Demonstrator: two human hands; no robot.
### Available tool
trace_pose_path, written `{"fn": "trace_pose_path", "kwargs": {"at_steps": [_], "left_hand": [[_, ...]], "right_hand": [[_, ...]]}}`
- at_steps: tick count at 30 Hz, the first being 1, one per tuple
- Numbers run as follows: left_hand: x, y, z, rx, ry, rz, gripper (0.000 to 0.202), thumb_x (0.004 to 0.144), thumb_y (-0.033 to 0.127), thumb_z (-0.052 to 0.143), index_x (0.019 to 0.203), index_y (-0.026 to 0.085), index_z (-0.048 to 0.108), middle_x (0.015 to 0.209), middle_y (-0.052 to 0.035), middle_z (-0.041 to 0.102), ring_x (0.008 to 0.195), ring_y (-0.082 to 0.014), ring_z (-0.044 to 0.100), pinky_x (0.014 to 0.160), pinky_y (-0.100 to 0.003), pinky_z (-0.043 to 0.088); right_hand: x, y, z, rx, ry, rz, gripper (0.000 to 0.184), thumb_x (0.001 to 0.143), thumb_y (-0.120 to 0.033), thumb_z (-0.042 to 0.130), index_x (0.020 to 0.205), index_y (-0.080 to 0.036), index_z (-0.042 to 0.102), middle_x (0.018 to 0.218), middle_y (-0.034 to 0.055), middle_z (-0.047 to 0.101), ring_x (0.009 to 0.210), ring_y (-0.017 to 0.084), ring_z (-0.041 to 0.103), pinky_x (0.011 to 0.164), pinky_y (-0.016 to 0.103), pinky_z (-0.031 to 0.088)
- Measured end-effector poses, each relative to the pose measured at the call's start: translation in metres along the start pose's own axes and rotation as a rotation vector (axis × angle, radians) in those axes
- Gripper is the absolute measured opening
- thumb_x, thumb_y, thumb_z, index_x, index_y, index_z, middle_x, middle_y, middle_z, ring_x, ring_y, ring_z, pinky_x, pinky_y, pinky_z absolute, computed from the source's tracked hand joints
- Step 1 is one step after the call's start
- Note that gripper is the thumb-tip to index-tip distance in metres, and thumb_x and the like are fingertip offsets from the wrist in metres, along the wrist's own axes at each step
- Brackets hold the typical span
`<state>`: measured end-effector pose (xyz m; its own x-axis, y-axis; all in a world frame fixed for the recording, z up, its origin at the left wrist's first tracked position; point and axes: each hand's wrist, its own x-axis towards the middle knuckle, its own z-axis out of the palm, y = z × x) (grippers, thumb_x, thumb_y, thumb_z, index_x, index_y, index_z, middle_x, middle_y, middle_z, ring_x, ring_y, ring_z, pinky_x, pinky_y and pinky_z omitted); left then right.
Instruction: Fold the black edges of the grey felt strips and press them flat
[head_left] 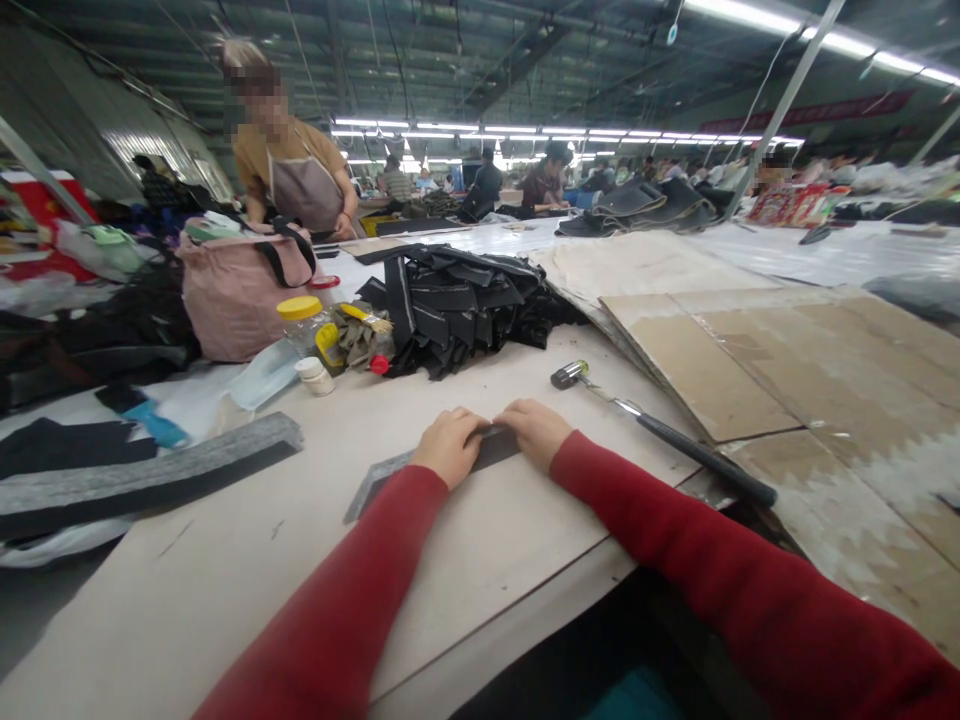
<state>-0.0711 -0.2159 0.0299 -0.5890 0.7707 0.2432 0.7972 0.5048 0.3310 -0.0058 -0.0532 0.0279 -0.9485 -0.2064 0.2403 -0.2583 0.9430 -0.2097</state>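
My left hand and right hand, fingers closed, pinch one strip, seemingly unfinished; whether the black pile is done, I can't tell.

The person wears long red sleeves, deep red like a cherry. The left sleeve fills the spot near 7 o'clock, and the right sleeve reaches out toward 4 o'clock. Both are plain and look soft, with little wrinkles in the cloth. They fit snugly and stop at the wrists. The left hand and right hand are bare.
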Motion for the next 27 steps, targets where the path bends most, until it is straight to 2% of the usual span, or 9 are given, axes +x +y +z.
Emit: {"fn": "trace_pose_path", "kwargs": {"at_steps": [3,8,13,17,21,24,27], "left_hand": [[-0.001,0.004,-0.003,0.084,-0.049,0.021,0.026,0.079,0.017,0.040,0.095,0.024,0.059,0.094,-0.0028,0.055,0.088,-0.0173,0.047,0.081,-0.030,0.039],[-0.002,0.013,-0.008,0.257,-0.103,0.090,0.026,0.079,0.014,0.037,0.091,0.022,0.058,0.093,-0.0045,0.055,0.088,-0.0198,0.045,0.077,-0.033,0.039],[-0.005,-0.003,-0.012,0.079,-0.118,0.058,0.028,0.077,0.013,0.040,0.097,0.023,0.057,0.096,-0.0033,0.055,0.089,-0.0173,0.048,0.082,-0.031,0.039],[-0.016,-0.020,-0.017,-0.037,-0.047,0.027,0.028,0.074,0.014,0.044,0.098,0.019,0.056,0.096,-0.0039,0.057,0.092,-0.0172,0.049,0.086,-0.031,0.038],[-0.023,-0.024,-0.019,-0.052,-0.007,0.010,0.027,0.073,0.012,0.044,0.095,0.019,0.057,0.094,-0.0032,0.057,0.091,-0.0167,0.050,0.086,-0.030,0.039],[-0.023,-0.022,-0.018,-0.031,-0.013,0.029,0.027,0.072,0.010,0.043,0.093,0.019,0.057,0.093,-0.0026,0.057,0.090,-0.0163,0.049,0.085,-0.030,0.038],[-0.023,-0.019,-0.019,0.028,-0.042,0.054,0.027,0.073,0.010,0.041,0.092,0.020,0.057,0.093,-0.0029,0.056,0.089,-0.0161,0.049,0.084,-0.029,0.039]], "right_hand": [[0.000,-0.004,-0.003,-0.061,-0.044,-0.004,0.032,0.073,-0.003,0.040,0.096,-0.014,0.059,0.093,0.0073,0.055,0.087,0.016,0.046,0.080,0.025,0.035],[0.006,-0.023,-0.007,-0.283,-0.110,-0.006,0.023,0.077,-0.010,0.039,0.082,-0.011,0.061,0.082,0.0106,0.056,0.078,0.020,0.049,0.071,0.030,0.038],[0.009,-0.036,-0.008,-0.320,-0.105,0.100,0.022,0.081,-0.024,0.041,0.084,-0.011,0.059,0.083,0.0117,0.055,0.081,0.022,0.050,0.069,0.031,0.038],[0.007,-0.032,-0.002,-0.262,-0.035,0.141,0.024,0.083,-0.030,0.042,0.087,-0.012,0.058,0.087,0.0114,0.054,0.085,0.021,0.047,0.073,0.031,0.037],[0.010,-0.029,0.008,-0.118,-0.014,0.101,0.020,0.081,-0.018,0.043,0.094,-0.014,0.057,0.091,0.0086,0.054,0.087,0.018,0.046,0.079,0.029,0.035],[0.014,-0.029,0.012,-0.004,-0.009,0.060,0.029,0.077,-0.005,0.041,0.098,-0.016,0.057,0.095,0.0063,0.054,0.089,0.015,0.045,0.080,0.025,0.034],[0.016,-0.032,0.011,-0.001,-0.016,0.029,0.030,0.073,-0.002,0.042,0.094,-0.015,0.059,0.093,0.0064,0.054,0.089,0.015,0.045,0.080,0.024,0.034]]}}
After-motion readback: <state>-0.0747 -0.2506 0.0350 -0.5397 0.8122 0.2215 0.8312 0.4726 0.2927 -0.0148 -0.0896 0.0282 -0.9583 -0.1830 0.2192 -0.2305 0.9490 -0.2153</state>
